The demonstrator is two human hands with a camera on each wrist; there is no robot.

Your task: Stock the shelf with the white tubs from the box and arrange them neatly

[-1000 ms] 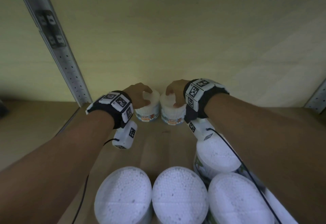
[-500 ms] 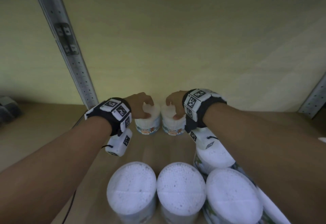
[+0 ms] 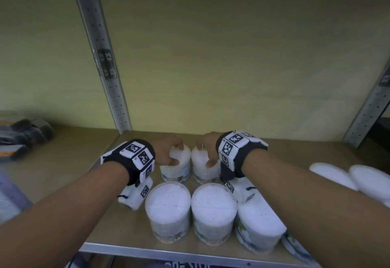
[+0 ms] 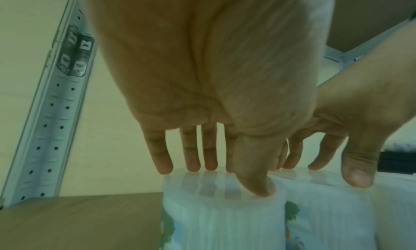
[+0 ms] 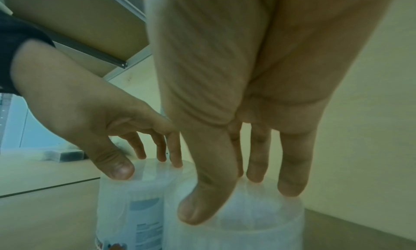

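Two white tubs stand side by side on the wooden shelf (image 3: 295, 153), right behind a front row of three tubs (image 3: 213, 210). My left hand (image 3: 177, 154) grips the lid of the left tub (image 3: 175, 169) from above, thumb on the near rim and fingers on the far rim. My right hand (image 3: 204, 155) holds the right tub (image 3: 202, 171) the same way. The left wrist view shows my left hand (image 4: 225, 177) on the left tub (image 4: 220, 218). In the right wrist view my right hand (image 5: 234, 198) pinches the right tub (image 5: 247, 236).
A perforated metal upright (image 3: 105, 77) rises at the back left and another upright (image 3: 369, 109) at the right. Dark packages (image 3: 21, 137) lie on the neighbouring shelf to the left. More white tubs (image 3: 331, 175) sit at the far right. The shelf's metal front edge (image 3: 168, 253) runs below.
Both hands keep their hold on the two back tubs. The tubs now stand farther from the back wall and close behind the front row. The view has pulled back.
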